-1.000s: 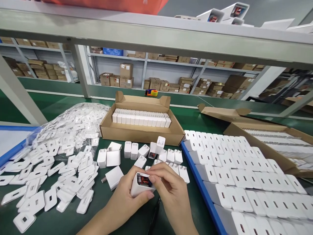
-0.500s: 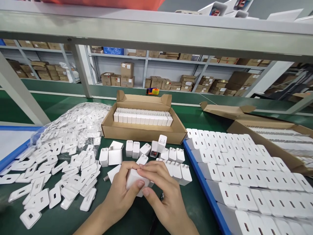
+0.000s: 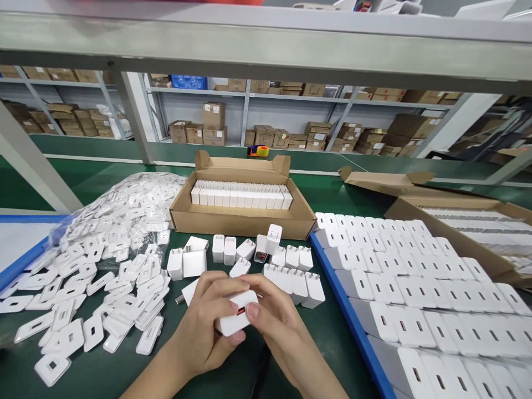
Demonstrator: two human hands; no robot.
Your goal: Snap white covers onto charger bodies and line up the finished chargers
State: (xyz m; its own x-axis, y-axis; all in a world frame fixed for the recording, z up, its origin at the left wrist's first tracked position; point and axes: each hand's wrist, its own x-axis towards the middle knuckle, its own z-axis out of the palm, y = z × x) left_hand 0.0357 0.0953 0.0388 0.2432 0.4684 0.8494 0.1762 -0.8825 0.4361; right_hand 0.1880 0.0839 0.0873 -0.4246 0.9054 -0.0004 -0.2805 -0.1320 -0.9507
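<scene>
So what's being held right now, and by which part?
A white slotted block, by its sides in the left hand, with the right hand touching its slotted face.

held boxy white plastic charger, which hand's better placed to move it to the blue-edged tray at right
Probably the right hand: both touch the charger, but this one's nearer the tray.

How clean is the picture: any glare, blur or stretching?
Head view: the charger between left hand and right hand shows its slot clearly; the plastic bag has bright glints; print on the far boxes is too soft to read; lower-right chargers seem stretched.
</scene>
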